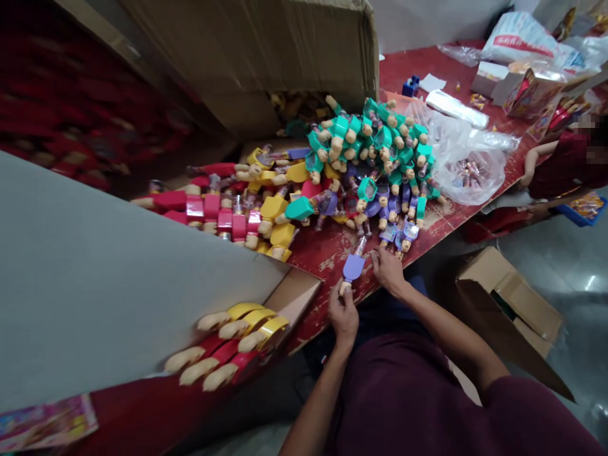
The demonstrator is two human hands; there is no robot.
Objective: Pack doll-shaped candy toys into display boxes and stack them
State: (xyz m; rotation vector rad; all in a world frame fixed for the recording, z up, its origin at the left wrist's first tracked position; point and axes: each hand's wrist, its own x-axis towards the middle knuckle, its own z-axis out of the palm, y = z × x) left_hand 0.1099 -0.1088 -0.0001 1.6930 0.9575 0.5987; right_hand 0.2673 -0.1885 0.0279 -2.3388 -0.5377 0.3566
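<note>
My left hand (344,316) is closed on the beige knobbed end of a purple toy piece (354,268). This piece has a flat shield-shaped body, and a clear tube sticks out at its far end, pointing away from me. To its right, my right hand (389,271) has its fingers somewhat apart, with nothing visible in them. Just beyond those fingers lie several purple pieces (406,234) of the same kind. A heap of green pieces (380,136) rises behind them, with yellow pieces (274,207) and red pieces (225,218) to the left.
A grey panel (118,278) slants across the left, with yellow and red pieces (237,342) lined up at its near side. Large cartons (256,44) stand behind. A clear plastic bag (468,158) lies right of the heap. At far right is another person (565,164); an open carton (513,304) sits below.
</note>
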